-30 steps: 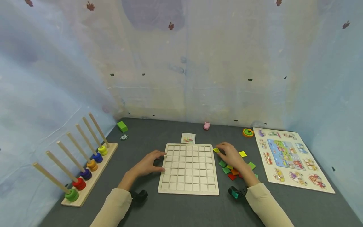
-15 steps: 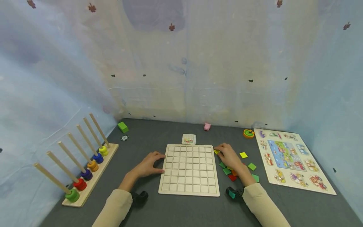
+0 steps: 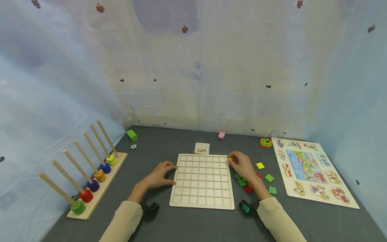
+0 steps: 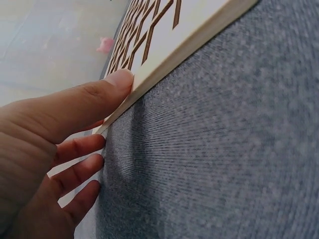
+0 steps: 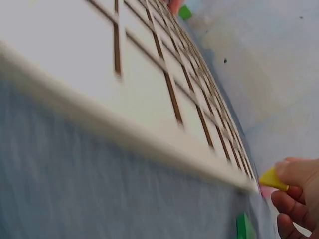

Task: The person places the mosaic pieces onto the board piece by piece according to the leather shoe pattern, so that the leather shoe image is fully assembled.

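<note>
Pinching a small yellow square tile [image 3: 230,159] between thumb and fingertips, our right hand [image 3: 242,166] holds it just off the far right corner of the wooden grid board [image 3: 202,179]; the right wrist view shows the tile [image 5: 273,179] gripped just past that corner, not in any cell. Every cell of the board that we can see holds nothing. Our left hand [image 3: 158,175] rests with relaxed, nearly straight fingers against the board's left edge, thumb tip [image 4: 118,79] touching the rim, grasping nothing. Right of the board, under and beside our right wrist, loose tiles lie on the grey mat: green [image 3: 269,177], yellow [image 3: 260,165] and red [image 3: 248,189]. Just beyond the board's far edge lies a small pattern card [image 3: 202,148].
</note>
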A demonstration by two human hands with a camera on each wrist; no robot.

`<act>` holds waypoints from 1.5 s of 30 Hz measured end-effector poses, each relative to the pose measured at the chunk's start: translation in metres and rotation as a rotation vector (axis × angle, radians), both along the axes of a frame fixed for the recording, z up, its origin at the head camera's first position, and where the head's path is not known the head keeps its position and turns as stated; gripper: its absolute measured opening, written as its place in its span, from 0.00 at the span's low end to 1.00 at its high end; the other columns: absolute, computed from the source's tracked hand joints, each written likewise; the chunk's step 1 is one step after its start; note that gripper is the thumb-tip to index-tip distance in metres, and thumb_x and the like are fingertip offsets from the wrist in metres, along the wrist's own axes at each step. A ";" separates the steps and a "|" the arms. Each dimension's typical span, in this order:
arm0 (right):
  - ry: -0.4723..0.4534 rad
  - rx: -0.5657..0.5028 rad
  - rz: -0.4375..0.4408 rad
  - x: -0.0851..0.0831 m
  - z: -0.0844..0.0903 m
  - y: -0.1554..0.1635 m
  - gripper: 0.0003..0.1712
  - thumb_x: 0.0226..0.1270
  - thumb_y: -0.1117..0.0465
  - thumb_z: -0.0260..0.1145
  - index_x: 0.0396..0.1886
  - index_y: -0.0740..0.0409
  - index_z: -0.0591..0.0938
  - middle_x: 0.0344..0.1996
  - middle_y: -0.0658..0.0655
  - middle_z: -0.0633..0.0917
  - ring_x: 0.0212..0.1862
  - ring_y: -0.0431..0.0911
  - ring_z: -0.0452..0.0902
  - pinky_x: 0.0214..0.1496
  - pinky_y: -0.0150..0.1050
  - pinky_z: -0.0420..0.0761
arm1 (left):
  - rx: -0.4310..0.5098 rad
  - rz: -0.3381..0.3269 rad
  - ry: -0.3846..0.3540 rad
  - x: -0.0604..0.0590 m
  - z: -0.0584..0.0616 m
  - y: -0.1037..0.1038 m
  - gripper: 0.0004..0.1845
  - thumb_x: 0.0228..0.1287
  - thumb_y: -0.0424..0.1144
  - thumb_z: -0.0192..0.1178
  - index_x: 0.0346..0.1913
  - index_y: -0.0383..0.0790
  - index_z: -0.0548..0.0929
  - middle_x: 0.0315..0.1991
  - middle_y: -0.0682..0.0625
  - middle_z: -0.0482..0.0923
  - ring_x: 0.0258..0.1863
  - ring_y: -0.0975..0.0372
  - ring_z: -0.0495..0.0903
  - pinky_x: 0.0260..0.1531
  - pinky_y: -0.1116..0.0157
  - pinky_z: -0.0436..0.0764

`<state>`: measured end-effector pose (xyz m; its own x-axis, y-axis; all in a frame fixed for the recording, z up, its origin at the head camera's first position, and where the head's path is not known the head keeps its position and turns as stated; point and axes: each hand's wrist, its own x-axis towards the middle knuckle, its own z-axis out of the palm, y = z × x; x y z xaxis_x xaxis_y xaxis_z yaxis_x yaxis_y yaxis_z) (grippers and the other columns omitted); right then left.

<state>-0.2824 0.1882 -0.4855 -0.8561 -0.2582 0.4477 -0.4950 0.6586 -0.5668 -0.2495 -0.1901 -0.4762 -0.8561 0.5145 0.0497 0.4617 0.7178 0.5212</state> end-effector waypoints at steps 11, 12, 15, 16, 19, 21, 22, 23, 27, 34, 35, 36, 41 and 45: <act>-0.071 -0.165 0.160 0.012 0.000 -0.061 0.07 0.59 0.65 0.68 0.38 0.59 0.82 0.29 0.50 0.84 0.30 0.40 0.78 0.33 0.33 0.77 | 0.010 0.015 -0.020 0.002 0.002 0.001 0.33 0.53 0.48 0.69 0.62 0.41 0.73 0.56 0.45 0.66 0.57 0.49 0.64 0.55 0.45 0.63; -0.086 -0.173 0.175 0.013 -0.001 -0.067 0.07 0.59 0.65 0.68 0.38 0.59 0.82 0.30 0.50 0.84 0.30 0.39 0.78 0.33 0.33 0.77 | 0.009 0.011 -0.016 0.002 0.002 0.001 0.33 0.53 0.47 0.69 0.62 0.40 0.73 0.56 0.44 0.66 0.57 0.48 0.64 0.54 0.45 0.63; -0.129 -0.196 0.220 0.019 -0.003 -0.084 0.07 0.59 0.64 0.67 0.38 0.58 0.82 0.30 0.50 0.84 0.30 0.39 0.78 0.32 0.32 0.77 | 0.011 0.013 -0.021 0.002 0.002 0.000 0.33 0.53 0.47 0.69 0.62 0.41 0.73 0.56 0.44 0.66 0.57 0.48 0.64 0.55 0.45 0.63; -0.137 -0.200 0.233 0.020 -0.003 -0.090 0.06 0.60 0.64 0.67 0.37 0.58 0.82 0.30 0.50 0.84 0.29 0.39 0.78 0.32 0.32 0.77 | 0.010 0.015 -0.020 0.002 0.002 0.001 0.33 0.53 0.47 0.68 0.62 0.41 0.73 0.56 0.44 0.66 0.57 0.49 0.64 0.55 0.45 0.63; -0.140 -0.207 0.269 0.025 -0.003 -0.105 0.06 0.60 0.63 0.67 0.36 0.59 0.82 0.30 0.51 0.84 0.29 0.39 0.78 0.31 0.32 0.76 | 0.006 0.024 -0.021 0.001 0.001 0.001 0.32 0.53 0.47 0.68 0.62 0.42 0.73 0.56 0.45 0.66 0.57 0.49 0.64 0.55 0.45 0.64; -0.143 -0.213 0.277 0.027 -0.003 -0.114 0.06 0.60 0.63 0.67 0.36 0.59 0.82 0.29 0.51 0.84 0.29 0.39 0.77 0.31 0.31 0.76 | -0.001 0.025 -0.016 0.001 0.000 0.001 0.32 0.53 0.48 0.68 0.61 0.42 0.73 0.56 0.45 0.67 0.56 0.50 0.65 0.54 0.46 0.64; -0.145 -0.218 0.278 0.028 -0.003 -0.118 0.06 0.60 0.63 0.68 0.35 0.59 0.82 0.29 0.51 0.84 0.28 0.39 0.77 0.31 0.31 0.76 | -0.004 0.026 -0.012 0.001 0.000 0.001 0.32 0.53 0.48 0.68 0.61 0.41 0.73 0.56 0.45 0.67 0.56 0.50 0.65 0.54 0.46 0.64; -0.145 -0.220 0.274 0.029 -0.003 -0.122 0.05 0.60 0.63 0.68 0.35 0.59 0.82 0.29 0.51 0.84 0.28 0.39 0.77 0.31 0.31 0.76 | -0.003 0.026 -0.010 0.000 -0.001 0.001 0.32 0.53 0.48 0.68 0.61 0.41 0.73 0.56 0.45 0.67 0.56 0.50 0.65 0.54 0.46 0.64; -0.149 -0.227 0.252 0.031 -0.005 -0.134 0.04 0.60 0.63 0.67 0.34 0.60 0.83 0.28 0.52 0.84 0.27 0.38 0.76 0.30 0.30 0.75 | 0.010 0.022 -0.001 0.001 -0.001 0.001 0.32 0.53 0.48 0.68 0.61 0.41 0.73 0.55 0.45 0.67 0.55 0.50 0.65 0.53 0.46 0.65; -0.092 -0.080 0.168 0.033 -0.009 -0.143 0.03 0.60 0.60 0.68 0.31 0.55 0.84 0.24 0.46 0.82 0.25 0.34 0.73 0.28 0.29 0.72 | 0.025 0.024 -0.002 0.003 -0.002 0.001 0.32 0.53 0.48 0.68 0.61 0.40 0.74 0.55 0.45 0.67 0.55 0.50 0.65 0.53 0.46 0.65; -0.083 -0.063 0.155 0.033 -0.010 -0.144 0.03 0.60 0.60 0.68 0.30 0.55 0.84 0.24 0.46 0.81 0.25 0.34 0.72 0.29 0.29 0.72 | 0.024 0.026 -0.006 0.003 -0.002 0.000 0.32 0.53 0.48 0.68 0.61 0.40 0.74 0.55 0.45 0.67 0.55 0.50 0.65 0.53 0.46 0.64; -0.076 -0.047 0.142 0.034 -0.011 -0.144 0.03 0.59 0.59 0.69 0.30 0.54 0.84 0.24 0.45 0.81 0.25 0.34 0.72 0.29 0.29 0.72 | 0.025 0.028 -0.010 0.003 -0.002 0.000 0.32 0.53 0.47 0.68 0.61 0.41 0.74 0.55 0.45 0.67 0.55 0.50 0.64 0.54 0.46 0.64; -0.037 -0.008 0.158 0.035 -0.011 -0.143 0.02 0.58 0.61 0.69 0.30 0.55 0.86 0.28 0.47 0.80 0.30 0.36 0.74 0.33 0.30 0.74 | 0.034 0.042 -0.021 0.003 -0.002 0.000 0.32 0.53 0.47 0.69 0.61 0.42 0.74 0.56 0.46 0.67 0.56 0.51 0.64 0.55 0.46 0.63; -0.057 0.020 0.220 0.034 -0.011 -0.141 0.04 0.61 0.61 0.67 0.34 0.55 0.86 0.32 0.48 0.79 0.32 0.36 0.75 0.34 0.29 0.75 | 0.032 0.042 -0.015 0.003 -0.002 0.000 0.32 0.52 0.47 0.69 0.61 0.42 0.74 0.55 0.46 0.67 0.55 0.51 0.64 0.54 0.46 0.64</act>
